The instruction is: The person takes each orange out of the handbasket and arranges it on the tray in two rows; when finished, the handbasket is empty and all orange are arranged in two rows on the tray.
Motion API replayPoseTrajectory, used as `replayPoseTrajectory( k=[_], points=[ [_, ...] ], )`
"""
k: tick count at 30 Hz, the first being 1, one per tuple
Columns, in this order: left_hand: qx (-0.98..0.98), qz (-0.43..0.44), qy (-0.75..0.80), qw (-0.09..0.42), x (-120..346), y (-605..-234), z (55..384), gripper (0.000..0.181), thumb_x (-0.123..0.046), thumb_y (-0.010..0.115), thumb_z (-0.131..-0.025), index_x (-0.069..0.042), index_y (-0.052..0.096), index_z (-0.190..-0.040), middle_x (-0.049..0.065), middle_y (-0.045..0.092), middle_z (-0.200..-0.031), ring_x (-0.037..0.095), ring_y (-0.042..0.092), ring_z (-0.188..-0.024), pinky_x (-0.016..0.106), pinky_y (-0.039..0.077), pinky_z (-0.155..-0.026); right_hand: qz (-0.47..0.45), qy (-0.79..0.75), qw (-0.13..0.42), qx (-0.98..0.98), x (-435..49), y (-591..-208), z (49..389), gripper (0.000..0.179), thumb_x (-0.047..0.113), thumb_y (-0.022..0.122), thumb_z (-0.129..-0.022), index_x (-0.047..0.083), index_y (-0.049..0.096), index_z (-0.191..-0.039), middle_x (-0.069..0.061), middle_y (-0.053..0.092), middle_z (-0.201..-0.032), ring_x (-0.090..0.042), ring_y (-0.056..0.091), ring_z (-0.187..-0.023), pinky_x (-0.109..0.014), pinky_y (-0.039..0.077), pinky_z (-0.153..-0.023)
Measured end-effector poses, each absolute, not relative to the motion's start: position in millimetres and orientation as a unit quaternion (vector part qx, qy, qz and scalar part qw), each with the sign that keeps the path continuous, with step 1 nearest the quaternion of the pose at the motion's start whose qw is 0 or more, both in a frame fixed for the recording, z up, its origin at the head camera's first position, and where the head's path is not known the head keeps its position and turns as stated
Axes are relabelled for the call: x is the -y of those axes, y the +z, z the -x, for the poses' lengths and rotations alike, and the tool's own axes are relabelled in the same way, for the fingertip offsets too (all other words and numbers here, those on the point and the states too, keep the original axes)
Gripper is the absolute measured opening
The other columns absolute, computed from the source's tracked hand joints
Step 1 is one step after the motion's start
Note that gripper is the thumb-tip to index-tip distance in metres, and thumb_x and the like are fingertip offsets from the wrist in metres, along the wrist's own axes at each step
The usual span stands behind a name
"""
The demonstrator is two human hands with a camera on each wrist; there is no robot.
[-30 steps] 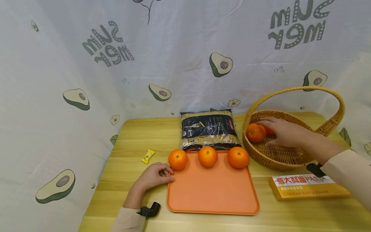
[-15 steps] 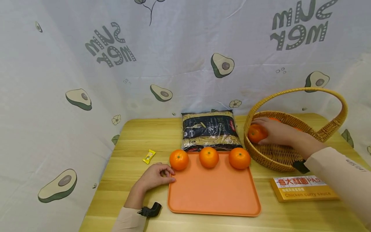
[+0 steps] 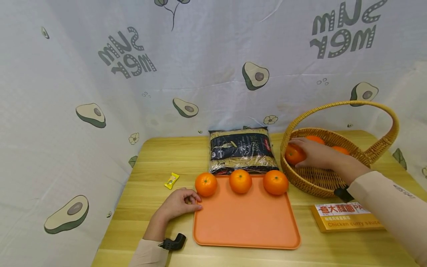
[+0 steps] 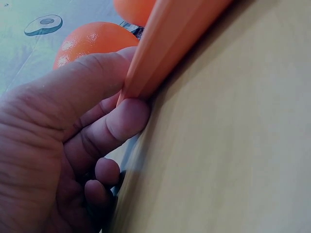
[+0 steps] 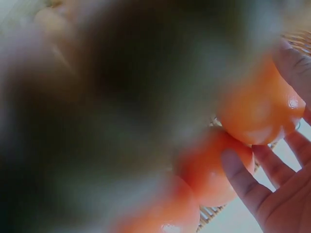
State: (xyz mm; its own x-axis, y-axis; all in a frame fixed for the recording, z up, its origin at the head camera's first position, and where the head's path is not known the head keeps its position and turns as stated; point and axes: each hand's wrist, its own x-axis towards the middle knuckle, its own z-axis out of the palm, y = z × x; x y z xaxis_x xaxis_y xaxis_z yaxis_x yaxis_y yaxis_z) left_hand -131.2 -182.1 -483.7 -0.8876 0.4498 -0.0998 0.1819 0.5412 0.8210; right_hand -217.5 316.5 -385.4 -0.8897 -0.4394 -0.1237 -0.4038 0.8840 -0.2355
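My left hand point(image 3: 181, 203) pinches the left rim of an orange tray point(image 3: 247, 222); in the left wrist view the thumb lies on one side of the tray's edge point(image 4: 160, 53) and a finger on the other. Inside the wicker basket point(image 3: 317, 185), my right hand point(image 3: 315, 152) grips an orange point(image 3: 294, 154) at the left wall. The right wrist view has thumb and fingers spread round that orange point(image 5: 262, 107), a second orange point(image 5: 214, 170) against it. Three oranges line the tray's far edge: left point(image 3: 205, 184), middle point(image 3: 240, 181) and right point(image 3: 275, 182).
A bag of pasta point(image 3: 241, 148) lies behind the tray. Right of the tray is a yellow pasta sauce box point(image 3: 347, 218), partly under the right sleeve. A small yellow wrapped candy point(image 3: 171, 181) lies at left. The basket's tall handle point(image 3: 340, 103) arches over its opening.
My right hand has moved left inside the basket and taken hold of the orange at the left wall. Oranges behind the hand have come into sight. My left hand stays at the tray.
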Motion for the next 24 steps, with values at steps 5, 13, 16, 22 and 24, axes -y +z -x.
replayPoseTrajectory(
  k=[5,13,16,22,24],
  points=[
    [-0.863,-0.183,0.445,0.151,182.0,-484.1,131.0,0.016,-0.030,0.086,-0.083,-0.021,0.077,-0.093,-0.006,0.064,-0.080,0.009,0.052,-0.075,0.023,0.044,-0.067,0.217,-0.102,0.087,-0.967,-316.3,-384.5,216.0,0.087,0.032,0.086,-0.081,-0.006,0.044,-0.147,-0.038,0.039,-0.150,-0.059,0.050,-0.127,-0.067,0.046,-0.099],
    [-0.863,-0.184,0.446,0.150,182.1,-485.3,131.5,0.016,-0.030,0.087,-0.083,-0.021,0.077,-0.092,-0.006,0.064,-0.080,0.009,0.053,-0.076,0.023,0.044,-0.067,0.225,-0.098,0.076,-0.966,-315.5,-385.2,215.2,0.083,0.027,0.086,-0.081,-0.007,0.046,-0.145,-0.037,0.044,-0.147,-0.057,0.051,-0.127,-0.066,0.046,-0.100],
    [-0.862,-0.185,0.447,0.150,182.2,-485.9,131.6,0.017,-0.029,0.087,-0.083,-0.020,0.077,-0.092,-0.006,0.064,-0.080,0.009,0.053,-0.076,0.023,0.044,-0.067,0.228,-0.091,0.070,-0.967,-315.3,-387.1,214.9,0.079,0.025,0.086,-0.082,-0.007,0.048,-0.144,-0.036,0.048,-0.145,-0.055,0.053,-0.125,-0.065,0.047,-0.100],
    [-0.864,-0.184,0.444,0.150,182.5,-486.5,131.9,0.016,-0.029,0.087,-0.082,-0.021,0.077,-0.092,-0.006,0.064,-0.080,0.009,0.053,-0.076,0.022,0.044,-0.067,0.227,-0.078,0.059,-0.969,-315.2,-388.9,214.8,0.072,0.018,0.083,-0.083,-0.006,0.050,-0.142,-0.035,0.051,-0.142,-0.054,0.057,-0.121,-0.064,0.049,-0.097],
    [-0.865,-0.184,0.442,0.149,182.5,-486.2,132.1,0.016,-0.029,0.087,-0.082,-0.021,0.077,-0.092,-0.007,0.064,-0.080,0.009,0.052,-0.076,0.022,0.044,-0.067,0.227,-0.077,0.058,-0.969,-315.2,-389.2,214.4,0.071,0.017,0.083,-0.084,-0.006,0.050,-0.142,-0.035,0.052,-0.141,-0.053,0.057,-0.120,-0.064,0.049,-0.096]
  ],
)
